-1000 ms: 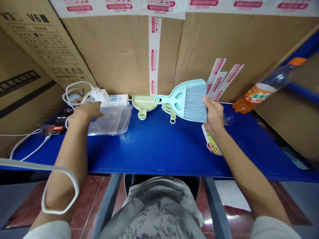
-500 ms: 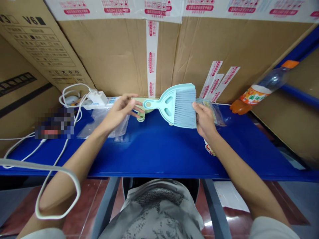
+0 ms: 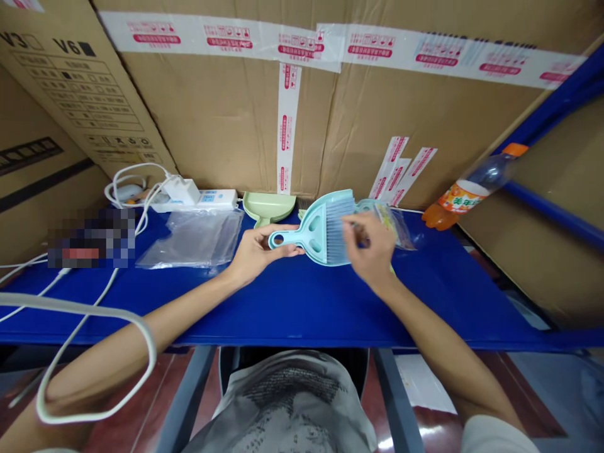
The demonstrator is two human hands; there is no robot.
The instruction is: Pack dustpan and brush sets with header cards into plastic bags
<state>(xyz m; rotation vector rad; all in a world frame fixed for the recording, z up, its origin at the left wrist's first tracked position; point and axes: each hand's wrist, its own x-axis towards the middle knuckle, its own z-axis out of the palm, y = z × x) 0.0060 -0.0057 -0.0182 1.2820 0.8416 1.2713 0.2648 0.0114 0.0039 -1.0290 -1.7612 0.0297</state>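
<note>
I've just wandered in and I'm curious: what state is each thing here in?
Left hand, closed around the blue handles
Right hand, fingers curled at the bristles, blurred; grip unclear
Brush, nested in the blue dustpan
Green dustpan, lying unheld
Bag, lying flat
Bottle, capped, tilted
Cables, looped

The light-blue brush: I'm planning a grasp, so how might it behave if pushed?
The light-blue brush is probably stiff at its moulded head, but its fine bristles should flex. It lies nested in the dustpan, so both may move together.
</note>
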